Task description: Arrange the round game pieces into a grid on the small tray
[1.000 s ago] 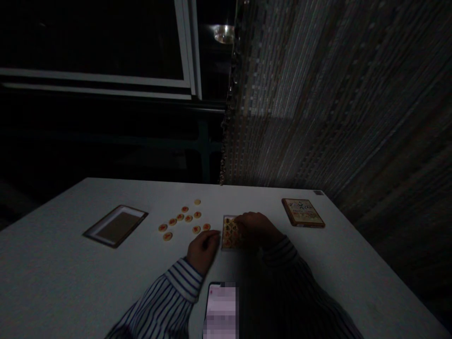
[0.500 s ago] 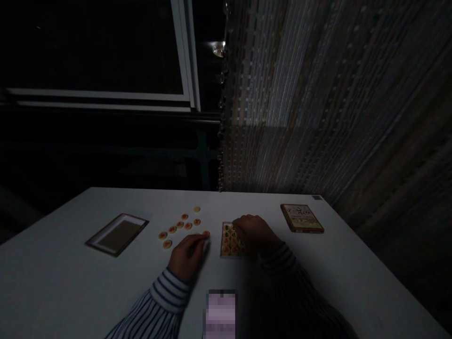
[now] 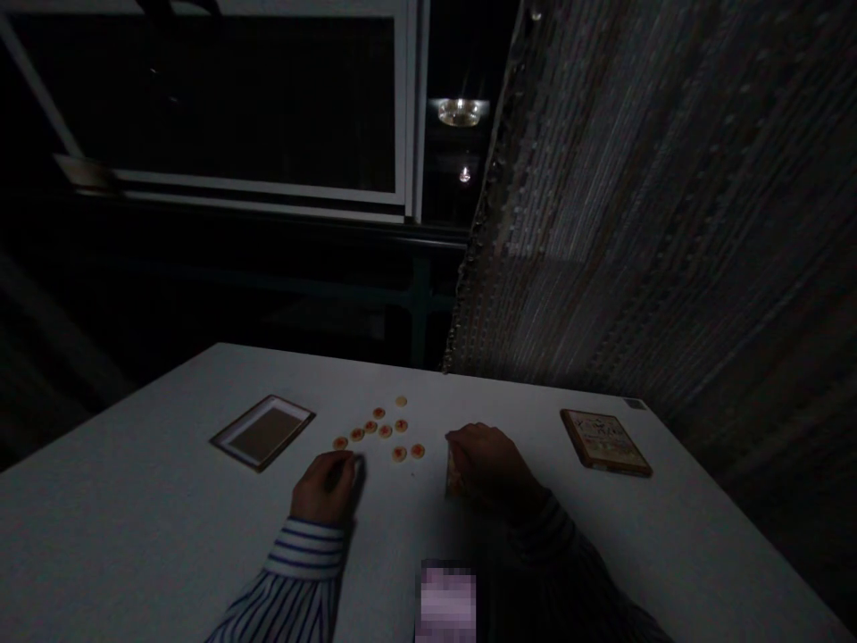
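Note:
Several round, pale pieces with red marks (image 3: 385, 430) lie in a loose group on the white table. At the group's near left edge is my left hand (image 3: 325, 487), fingers curled together close to one piece (image 3: 340, 443); whatever is under the fingertips is hidden. My right hand (image 3: 492, 464) is closed over a small box (image 3: 452, 482) and covers most of it. Only the box's left edge and a little of its contents show, and what the right fingers hold cannot be made out.
An open, shallow tray or lid (image 3: 264, 432) lies at the left. A flat decorated box (image 3: 606, 441) lies at the right. Near the front edge is a blurred, pixelated object (image 3: 448, 603). Beyond the table are a window frame (image 3: 268, 189) and a hanging curtain (image 3: 589, 223).
My left hand has moved left, away from a piece beside the small box. Two pieces now show side by side there. My right hand covers more of the box. The camera view has shifted.

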